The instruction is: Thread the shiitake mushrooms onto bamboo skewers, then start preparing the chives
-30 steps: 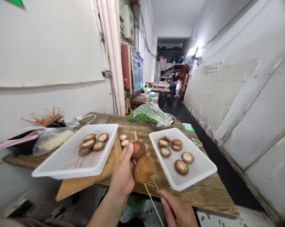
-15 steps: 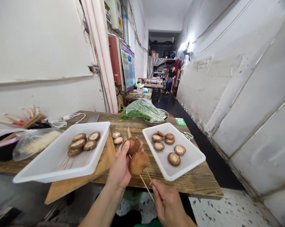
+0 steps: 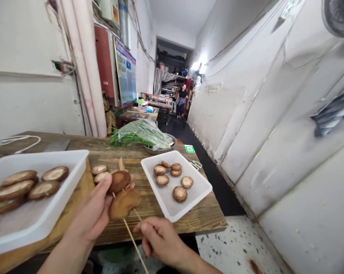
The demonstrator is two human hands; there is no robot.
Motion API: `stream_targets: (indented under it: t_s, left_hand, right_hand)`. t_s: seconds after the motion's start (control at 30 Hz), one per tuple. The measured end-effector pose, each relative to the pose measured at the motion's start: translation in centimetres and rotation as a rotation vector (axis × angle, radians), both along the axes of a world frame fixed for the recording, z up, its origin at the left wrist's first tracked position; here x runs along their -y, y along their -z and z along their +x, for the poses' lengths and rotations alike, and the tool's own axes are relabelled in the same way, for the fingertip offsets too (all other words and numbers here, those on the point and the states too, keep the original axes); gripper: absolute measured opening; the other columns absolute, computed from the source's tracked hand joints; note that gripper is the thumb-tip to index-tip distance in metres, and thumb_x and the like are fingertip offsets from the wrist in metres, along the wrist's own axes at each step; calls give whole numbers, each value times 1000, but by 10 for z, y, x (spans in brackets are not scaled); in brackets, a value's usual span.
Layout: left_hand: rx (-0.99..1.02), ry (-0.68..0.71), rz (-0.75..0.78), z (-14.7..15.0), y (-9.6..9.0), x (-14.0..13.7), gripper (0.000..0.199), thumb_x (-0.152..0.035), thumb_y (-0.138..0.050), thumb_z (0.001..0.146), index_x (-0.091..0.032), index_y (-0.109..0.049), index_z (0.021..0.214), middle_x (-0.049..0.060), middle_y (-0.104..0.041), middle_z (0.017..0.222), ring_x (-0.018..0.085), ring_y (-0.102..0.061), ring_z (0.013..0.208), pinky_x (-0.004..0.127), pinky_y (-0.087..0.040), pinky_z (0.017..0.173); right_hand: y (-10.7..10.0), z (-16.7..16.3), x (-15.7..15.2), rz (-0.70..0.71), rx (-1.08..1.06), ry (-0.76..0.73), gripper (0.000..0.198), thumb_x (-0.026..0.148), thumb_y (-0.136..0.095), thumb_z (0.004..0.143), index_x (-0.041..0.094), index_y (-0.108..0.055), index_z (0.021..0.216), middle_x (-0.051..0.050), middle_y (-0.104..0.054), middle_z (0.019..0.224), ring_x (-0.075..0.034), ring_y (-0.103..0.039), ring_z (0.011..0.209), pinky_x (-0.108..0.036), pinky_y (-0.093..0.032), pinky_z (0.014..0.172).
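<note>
My left hand (image 3: 99, 205) is closed around two brown shiitake mushrooms, a darker upper one (image 3: 120, 181) and a lighter lower one (image 3: 123, 204). Two thin wooden skewers run through them. One skewer (image 3: 135, 243) sticks out downward past my right hand. Pinched in the fingers of my right hand (image 3: 157, 238) is the other skewer (image 3: 138, 215), near the lower mushroom. Just behind my left hand, more mushrooms (image 3: 99, 169) lie on the wooden table beside a bunch of skewers (image 3: 121, 164).
Right of my hands stands a white tray (image 3: 174, 217) with several mushrooms. Another white tray (image 3: 50, 219) with mushrooms rests on a cutting board (image 3: 88, 182) at left. Bagged green vegetables (image 3: 142, 133) lie over a metal bowl (image 3: 173, 142); scissors (image 3: 196, 164) lie nearby. A person (image 3: 181, 101) stands far back.
My view has swung to the right, so everything sits further left. Both hands keep their hold on the mushrooms and skewer. The person at the back has changed posture.
</note>
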State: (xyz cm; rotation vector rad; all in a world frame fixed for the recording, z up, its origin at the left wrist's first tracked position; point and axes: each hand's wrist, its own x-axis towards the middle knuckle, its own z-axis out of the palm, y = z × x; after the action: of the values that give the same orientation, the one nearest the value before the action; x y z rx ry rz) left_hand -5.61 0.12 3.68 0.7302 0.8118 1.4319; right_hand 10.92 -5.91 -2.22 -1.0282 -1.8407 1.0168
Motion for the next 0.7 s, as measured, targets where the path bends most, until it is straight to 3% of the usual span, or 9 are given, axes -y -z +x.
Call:
stream_targets:
  t_s: [0.07, 0.17, 0.27, 0.47, 0.7]
  left_hand:
    - [65, 58, -30, 3, 0, 6, 32, -35, -51, 82, -17, -62, 106, 10, -65, 108, 25, -59, 102, 32, -54, 76]
    - [173, 106, -15, 11, 1, 20, 33, -34, -53, 81, -15, -62, 107, 11, -64, 111, 24, -57, 106, 29, -53, 80]
    - [188, 127, 80, 22, 3, 34, 34, -28, -62, 75, -17, -61, 107, 10, -63, 114, 24, -56, 107, 30, -51, 84]
    - [165, 130, -33, 29, -4, 42, 26, -22, -64, 74, -15, -62, 98, 11, -62, 114, 29, -56, 107, 44, -49, 87]
    - [108, 189, -24, 33, -10, 47, 16, -22, -62, 75, -20, -63, 92, 5, -64, 109, 29, -49, 115, 40, -50, 87]
  right_hand:
    - [10, -8, -2, -20, -157, 16, 50, 48, -25, 93, 13, -61, 90, 7, -37, 43, -6, -34, 36, -16, -30, 40]
    - [16, -16, 3, 74, -236, 97, 45, 46, -28, 93, 13, -58, 86, 9, -32, 42, -6, -32, 36, -16, -25, 39]
    - [14, -19, 11, 123, -232, 106, 39, 40, -29, 94, 14, -54, 81, 9, -32, 42, -6, -32, 35, -17, -27, 40]
    - [14, -16, 19, 136, -210, 81, 32, 33, -29, 95, 15, -53, 81, 8, -33, 46, -7, -33, 38, -18, -28, 41]
    - [17, -16, 18, 217, -171, 130, 32, 29, -28, 94, 17, -50, 76, 8, -32, 46, -8, -33, 37, -19, -27, 41]
